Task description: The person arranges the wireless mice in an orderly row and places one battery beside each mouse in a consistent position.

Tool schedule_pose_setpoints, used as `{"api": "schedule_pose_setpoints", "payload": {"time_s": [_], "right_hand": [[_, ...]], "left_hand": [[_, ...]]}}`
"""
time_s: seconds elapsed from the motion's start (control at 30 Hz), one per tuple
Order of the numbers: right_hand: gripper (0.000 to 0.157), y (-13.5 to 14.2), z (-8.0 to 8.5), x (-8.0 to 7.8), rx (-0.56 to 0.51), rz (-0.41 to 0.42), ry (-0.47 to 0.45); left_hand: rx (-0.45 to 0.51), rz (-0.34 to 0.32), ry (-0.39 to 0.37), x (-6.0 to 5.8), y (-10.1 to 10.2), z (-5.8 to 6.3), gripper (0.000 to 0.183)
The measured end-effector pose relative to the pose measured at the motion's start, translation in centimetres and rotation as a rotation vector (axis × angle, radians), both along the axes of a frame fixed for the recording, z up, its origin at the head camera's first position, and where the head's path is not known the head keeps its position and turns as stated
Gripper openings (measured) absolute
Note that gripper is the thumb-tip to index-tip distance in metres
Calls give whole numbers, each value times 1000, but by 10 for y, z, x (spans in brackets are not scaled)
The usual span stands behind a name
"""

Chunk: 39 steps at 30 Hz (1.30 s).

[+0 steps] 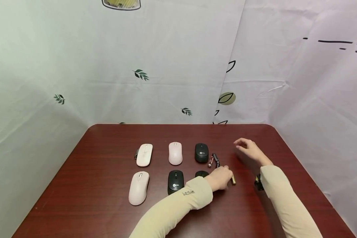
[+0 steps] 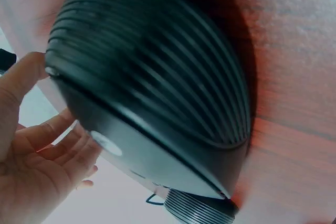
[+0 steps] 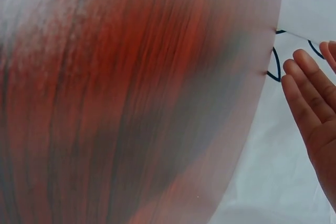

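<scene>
White fabric backdrop w/ leaf prints is hanging behind & at both sides; under it, a red-brown table is filling the lower view. L arm, pale-sleeved, is slanting across twd the right; R arm, same sleeve, is pointing fwd nr the table's right side. L hand is hanging low, fingers down, just right of a half-hidden blk mouse; fingertips aren't showing clearly, so can't tell if it's holding anything. R hand is hovering over the table, fingers loosely bent, gripping nothing. Six mice are lying in two rows of three: far row, L to R, white mouse, far pink mouse, far blk mouse; nr row, near pink mouse, middle blk mouse, then the half-hidden one. Mice are looking fully laid out, I'd judge. Red batt & blk batt are lying by the far blk mouse, gold batt is showing beside L hand; being loose, batts are prob. the part left.
</scene>
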State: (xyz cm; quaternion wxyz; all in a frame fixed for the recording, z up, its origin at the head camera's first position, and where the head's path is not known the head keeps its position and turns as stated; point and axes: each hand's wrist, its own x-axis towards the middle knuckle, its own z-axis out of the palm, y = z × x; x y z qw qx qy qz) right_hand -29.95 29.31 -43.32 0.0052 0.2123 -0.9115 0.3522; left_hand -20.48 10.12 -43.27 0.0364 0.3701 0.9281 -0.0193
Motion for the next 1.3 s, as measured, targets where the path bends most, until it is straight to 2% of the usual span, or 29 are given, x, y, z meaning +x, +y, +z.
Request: {"api": "schedule_pose_setpoints", "payload": {"time_s": [0.33,0.57,0.83,1.1,1.3], "right_hand": [[23,-12,4,0,-4,21,4],[24,-24,10,1,-15,63,-6],[23,-45,18,4,12,102,15],[22,-68,24,8,13,143,15],[22,-84,27,12,18,179,23]], "left_hand": [[89,-80,-24,-7,-12,8,17],[124,-112,-79,-17,-32,18,19],[141,-121,-53,-28,-59,24,18],[280,-50,-81,-33,-85,21,12],[294,18,-43,-34,-108,23,14]]}}
